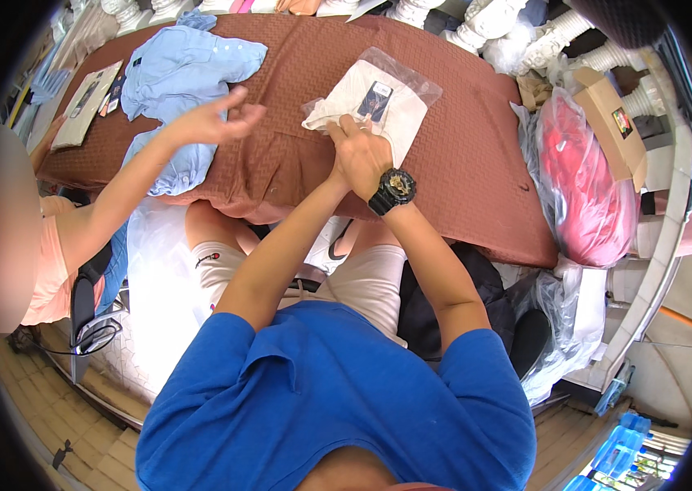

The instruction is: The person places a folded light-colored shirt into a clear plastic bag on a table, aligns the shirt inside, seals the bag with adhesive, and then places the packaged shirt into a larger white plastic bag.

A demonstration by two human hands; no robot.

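Note:
A clear plastic bag with a folded cream garment in it lies on the table in front of me. A dark tag shows on the garment. My right hand, with a black watch at the wrist, has its fingers bent and closed on the near left edge of the bag. My left hand comes in beneath the right one at the same edge. Its fingers are mostly hidden, so its grip does not show.
A brown cloth covers the table. At left, a co-worker's open hand hovers over a light blue shirt; a flat packaged garment lies beyond. On the right stand a bag of red cloth and a cardboard box. White balusters line the back.

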